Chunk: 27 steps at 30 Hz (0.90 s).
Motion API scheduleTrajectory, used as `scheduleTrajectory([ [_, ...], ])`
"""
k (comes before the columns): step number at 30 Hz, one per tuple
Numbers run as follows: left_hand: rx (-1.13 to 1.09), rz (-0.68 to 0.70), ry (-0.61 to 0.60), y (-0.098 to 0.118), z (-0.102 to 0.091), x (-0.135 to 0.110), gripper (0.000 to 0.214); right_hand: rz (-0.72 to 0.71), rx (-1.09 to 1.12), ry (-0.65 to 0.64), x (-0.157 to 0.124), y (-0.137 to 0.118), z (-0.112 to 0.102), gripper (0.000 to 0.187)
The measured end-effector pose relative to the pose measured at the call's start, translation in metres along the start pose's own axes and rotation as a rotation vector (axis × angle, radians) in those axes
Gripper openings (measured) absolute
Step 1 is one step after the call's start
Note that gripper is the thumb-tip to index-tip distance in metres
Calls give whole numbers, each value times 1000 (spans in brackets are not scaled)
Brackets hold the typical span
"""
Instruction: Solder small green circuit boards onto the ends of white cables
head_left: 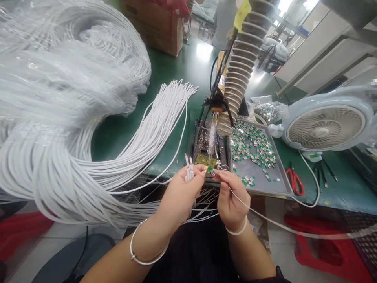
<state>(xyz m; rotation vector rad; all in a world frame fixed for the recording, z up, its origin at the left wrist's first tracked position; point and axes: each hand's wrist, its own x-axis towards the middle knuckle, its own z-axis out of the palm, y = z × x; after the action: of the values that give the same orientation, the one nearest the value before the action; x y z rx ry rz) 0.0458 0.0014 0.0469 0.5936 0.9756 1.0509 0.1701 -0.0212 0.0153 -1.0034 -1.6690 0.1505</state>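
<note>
"What is the left hand (180, 192) grasping, as you see it?"

"It is closed around a small bundle of thin white cables (189, 171), and their ends point upward."

"And the right hand (235, 198)?"

"Its fingers are pinching a thin, pale wire (265, 219), which runs away to the right."

"Where is the tiny green circuit piece (210, 169)?"

"It is between the fingertips of both hands, just under the silvery, downward-pointing soldering iron (212, 135). Whether the iron's tip touches it, I cannot tell."

Left hand (182, 189) near right hand (234, 199), fingers (220, 175) pinched
</note>
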Motion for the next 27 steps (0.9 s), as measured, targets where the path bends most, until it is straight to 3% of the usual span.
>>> scheduleTrajectory([
  [8, -40, 5, 7, 7, 6, 1, 12, -77, -103, -21, 12, 0, 1, 27],
  [27, -48, 23, -20, 11, 7, 0, 12, -70, -111, -29, 19, -4, 1, 28],
])
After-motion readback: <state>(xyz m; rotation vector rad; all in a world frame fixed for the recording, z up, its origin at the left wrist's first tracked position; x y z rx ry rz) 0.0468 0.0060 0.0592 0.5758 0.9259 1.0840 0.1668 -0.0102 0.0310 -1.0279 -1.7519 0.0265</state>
